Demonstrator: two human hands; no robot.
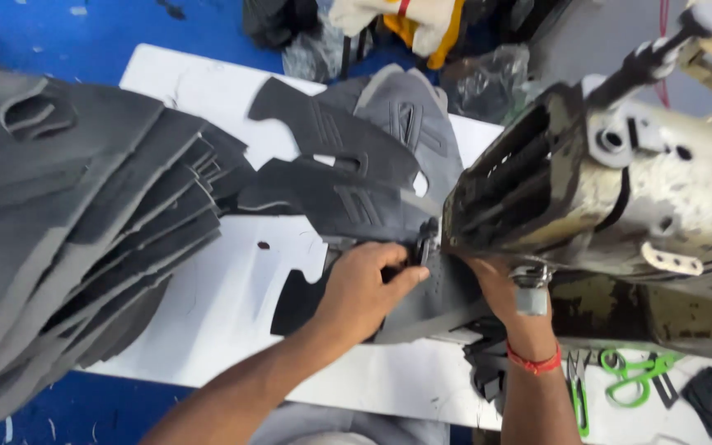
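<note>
The step in hand looks like stitching: a dark grey cut fabric piece lies on the white counter and runs under the head of the worn cream sewing machine.

The left hand lies flat on the piece, fingers together and pressing down, fingertips just short of the presser foot at its 2 o'clock. The right hand sits at the machine's 7 o'clock, mostly hidden beneath the head; I cannot tell whether it pinches the fabric or only rests on it.

The next move calls for both hands to steer the piece evenly, keeping fingers off the foot.

A fanned stack of grey pieces lies at 9 o'clock and green scissors at 4 o'clock.
</note>
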